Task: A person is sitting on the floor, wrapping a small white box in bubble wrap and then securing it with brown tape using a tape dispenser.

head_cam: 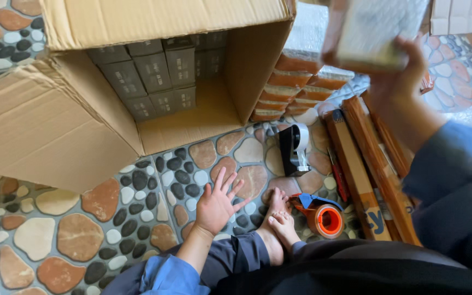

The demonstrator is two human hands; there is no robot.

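My left hand (218,202) lies flat on the pebble-pattern floor with its fingers spread, holding nothing. Raised at the upper right, my right hand (397,74) grips a bubble-wrapped box (375,30) that is blurred. A large cardboard carton (154,71) lies open on its side in front of me, partly filled with stacked grey boxes (148,76). My bare feet (277,218) rest between the left hand and an orange tape dispenser (323,216).
A stack of bubble-wrapped orange boxes (296,82) stands right of the carton. A black and white handheld device (293,148) lies on the floor. Long orange-brown flat boxes (370,164) lie at the right. Another cardboard box (462,16) shows at the top right.
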